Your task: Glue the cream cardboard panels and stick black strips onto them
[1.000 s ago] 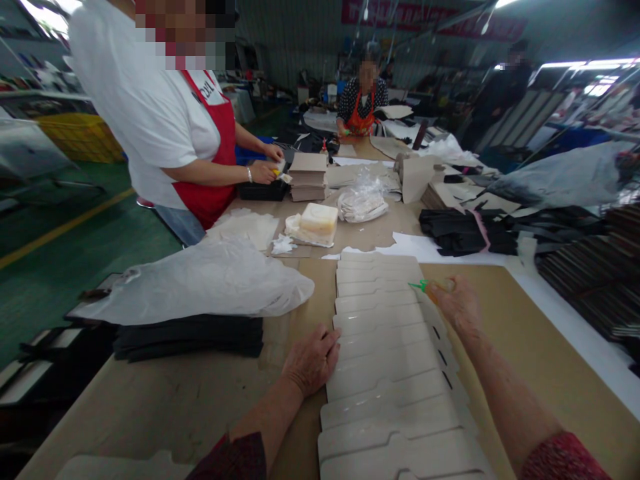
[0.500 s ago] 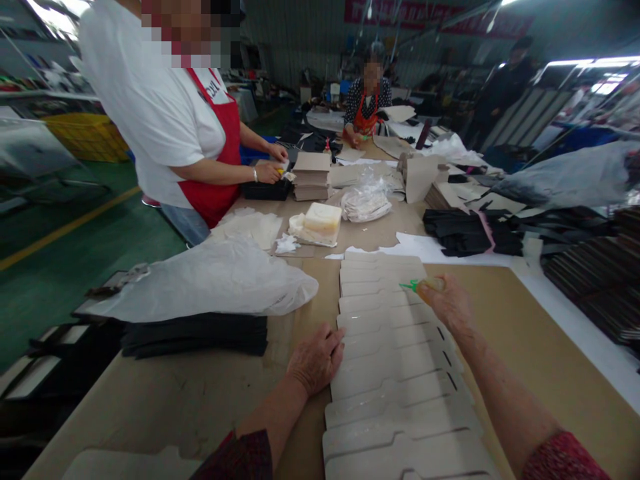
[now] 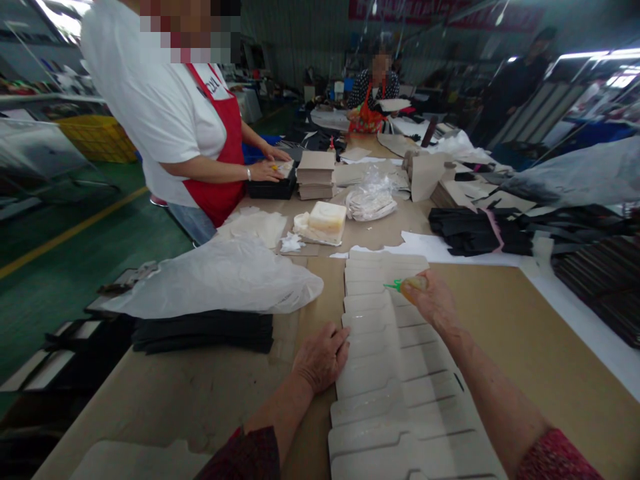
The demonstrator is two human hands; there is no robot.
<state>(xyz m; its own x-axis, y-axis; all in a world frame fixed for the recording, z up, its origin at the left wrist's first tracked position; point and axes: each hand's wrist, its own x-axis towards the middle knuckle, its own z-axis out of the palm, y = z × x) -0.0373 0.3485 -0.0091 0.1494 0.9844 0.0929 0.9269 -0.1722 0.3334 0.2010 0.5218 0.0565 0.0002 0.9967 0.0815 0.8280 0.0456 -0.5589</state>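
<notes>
A row of several overlapping grey-white die-cut card pieces (image 3: 395, 373) runs down the brown table (image 3: 525, 333) toward me. My left hand (image 3: 320, 357) lies flat with fingers together on the left edge of the row. My right hand (image 3: 433, 301) is closed round a small glue bottle with a green nozzle (image 3: 403, 286), its tip pointing left over a card near the far end of the row.
A white plastic bag (image 3: 220, 280) lies over a stack of black sheets (image 3: 205, 331) at left. A person in a red apron (image 3: 200, 127) works beside stacked card (image 3: 314, 175). A pale block (image 3: 326, 220), black pieces (image 3: 470, 230) and another seated worker (image 3: 373, 100) lie farther off.
My right hand has carried the bottle leftward across the far cards. My left hand has stayed on the row's edge. The view has shifted slightly.
</notes>
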